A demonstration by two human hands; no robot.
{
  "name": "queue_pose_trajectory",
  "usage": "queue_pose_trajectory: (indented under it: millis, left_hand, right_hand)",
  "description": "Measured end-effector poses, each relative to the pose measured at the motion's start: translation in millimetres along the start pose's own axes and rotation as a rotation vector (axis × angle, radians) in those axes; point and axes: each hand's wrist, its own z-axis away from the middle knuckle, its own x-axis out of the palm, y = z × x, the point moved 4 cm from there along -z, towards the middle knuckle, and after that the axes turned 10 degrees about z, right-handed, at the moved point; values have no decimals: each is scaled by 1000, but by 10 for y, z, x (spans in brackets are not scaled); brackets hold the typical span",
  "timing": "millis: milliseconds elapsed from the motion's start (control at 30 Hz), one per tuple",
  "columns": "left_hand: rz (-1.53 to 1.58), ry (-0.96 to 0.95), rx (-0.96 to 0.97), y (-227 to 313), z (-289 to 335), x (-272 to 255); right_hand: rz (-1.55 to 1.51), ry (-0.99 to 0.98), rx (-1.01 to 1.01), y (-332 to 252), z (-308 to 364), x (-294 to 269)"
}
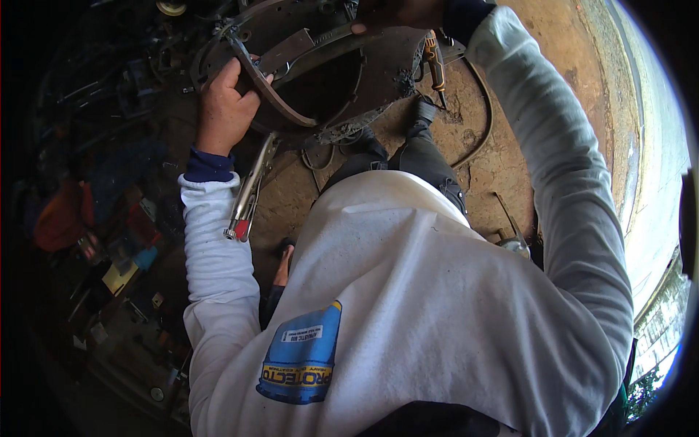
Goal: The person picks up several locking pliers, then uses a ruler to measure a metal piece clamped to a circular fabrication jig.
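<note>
Gripping one curved metal strip (266,91)

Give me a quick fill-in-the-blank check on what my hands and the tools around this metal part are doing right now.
1. The left hand is closed around a curved ____ bar on the rusty metal part.
2. The locking pliers hang beside the ____ forearm.
3. The right hand rests on the part's ____ edge in the picture.
4. The person's sleeves are ____ with dark blue cuffs.

Missing words: metal; left; top; white
</note>
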Motion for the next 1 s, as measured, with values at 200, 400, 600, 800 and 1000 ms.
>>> queue_pose_trajectory:
  millis: [200, 400, 600, 800, 1000]
  left_hand:
    - [-88, -17, 80, 3, 17, -27]
    - [50, -55, 44, -19, -3, -23]
    - [-39, -68, -2, 0, 0, -15]
    - [11, -2, 107, 2, -2, -3]
    - [7, -2, 60, 12, 19, -9]
  right_hand:
    - [-118, 363, 237, -684, 649, 610]
    - [-272, 551, 427, -1214, 886, 1166]
    - [-298, 565, 448, -829, 1152, 1015]
    - [-4, 442, 129, -539, 815, 522]
    - [-61, 312, -68, -255, 524, 153]
